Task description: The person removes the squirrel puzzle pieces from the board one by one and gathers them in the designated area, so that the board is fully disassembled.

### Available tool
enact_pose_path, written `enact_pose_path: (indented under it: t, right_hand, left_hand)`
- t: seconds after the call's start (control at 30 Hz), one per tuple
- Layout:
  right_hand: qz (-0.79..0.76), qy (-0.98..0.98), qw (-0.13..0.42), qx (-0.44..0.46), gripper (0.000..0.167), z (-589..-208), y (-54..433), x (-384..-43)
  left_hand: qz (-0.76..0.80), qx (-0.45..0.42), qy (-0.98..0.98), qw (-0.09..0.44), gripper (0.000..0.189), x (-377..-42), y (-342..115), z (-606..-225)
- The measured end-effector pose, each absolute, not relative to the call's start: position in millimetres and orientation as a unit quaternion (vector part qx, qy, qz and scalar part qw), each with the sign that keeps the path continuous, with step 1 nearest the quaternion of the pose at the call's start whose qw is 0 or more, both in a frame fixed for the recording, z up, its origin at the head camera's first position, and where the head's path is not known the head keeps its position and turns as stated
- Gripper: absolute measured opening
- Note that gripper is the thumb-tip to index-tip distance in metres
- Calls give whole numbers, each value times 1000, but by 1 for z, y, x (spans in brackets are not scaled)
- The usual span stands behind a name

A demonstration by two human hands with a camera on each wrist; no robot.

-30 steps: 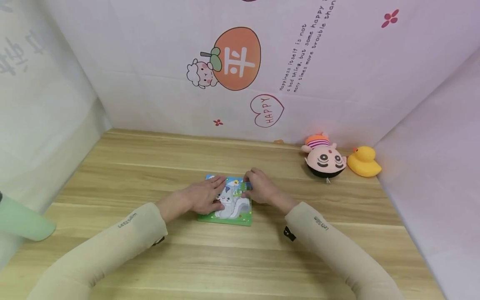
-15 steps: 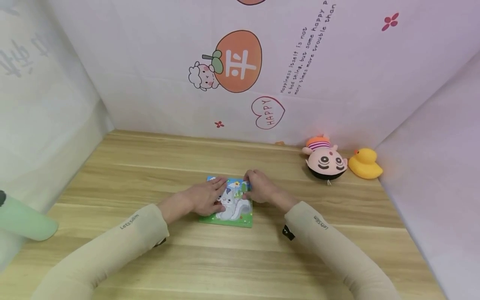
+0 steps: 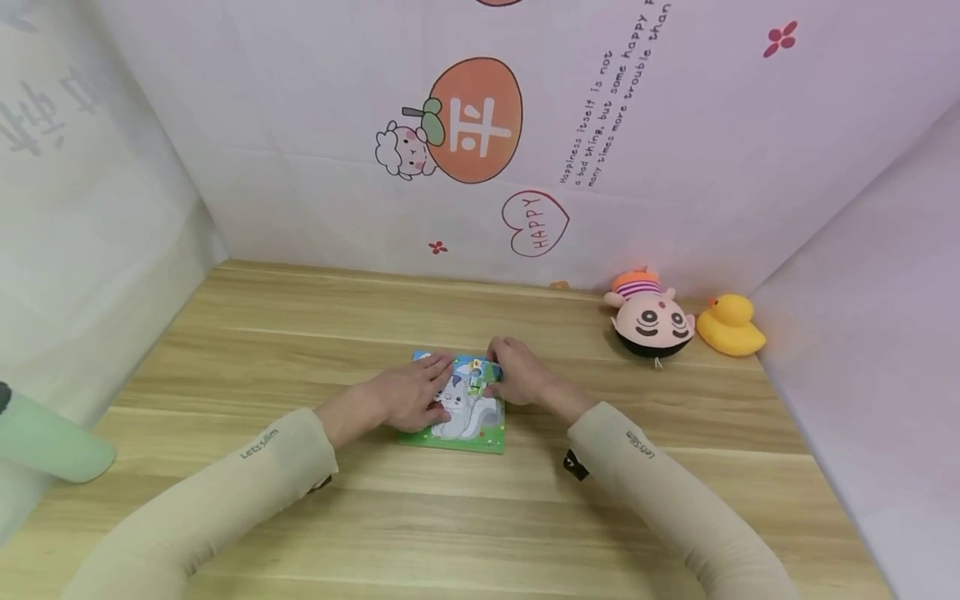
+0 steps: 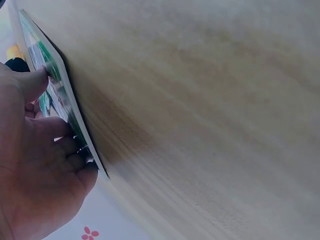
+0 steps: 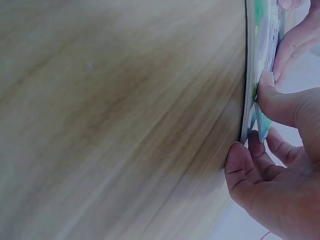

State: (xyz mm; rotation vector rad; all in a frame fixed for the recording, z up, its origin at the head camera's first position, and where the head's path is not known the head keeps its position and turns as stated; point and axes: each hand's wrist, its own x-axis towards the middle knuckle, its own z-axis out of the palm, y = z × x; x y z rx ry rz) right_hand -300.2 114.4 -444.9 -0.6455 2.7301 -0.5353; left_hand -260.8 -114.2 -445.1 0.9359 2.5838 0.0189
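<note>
A flat jigsaw puzzle [image 3: 465, 425] with a grey squirrel picture lies on the wooden table. My left hand [image 3: 408, 396] rests across its left part, fingers extended and thumb apart; the left wrist view shows the fingertips and thumb on the board [image 4: 62, 92]. At the upper right corner, my right hand [image 3: 521, 375] pinches a puzzle piece [image 5: 262, 124] between thumb and fingers. In the right wrist view that piece stands tilted, with one edge raised off the board. The right fingers hide part of the corner.
A plush doll [image 3: 651, 321] and a yellow rubber duck [image 3: 731, 325] sit at the table's back right. A pale green cylindrical object [image 3: 52, 437] is at the left edge. Printed cloth walls [image 3: 300, 183] enclose the back and sides of the table [image 3: 450, 533].
The puzzle piece at the upper right has tilted up under my right fingers, and the picture there no longer lines up. My left hand stays in place.
</note>
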Motion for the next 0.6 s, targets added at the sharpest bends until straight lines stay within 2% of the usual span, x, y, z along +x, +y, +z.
enact_pose_path:
  t: [0.4,0.6]
  right_hand:
    - [-205,938,126,-251,44,-442,122,-300]
    - [-255,917,121,-282,18,-442,126,-301]
  left_hand:
    - [8,330,922,200,83,-261,-110,-443]
    - [18,332,922,199,82,-262,-112,-444]
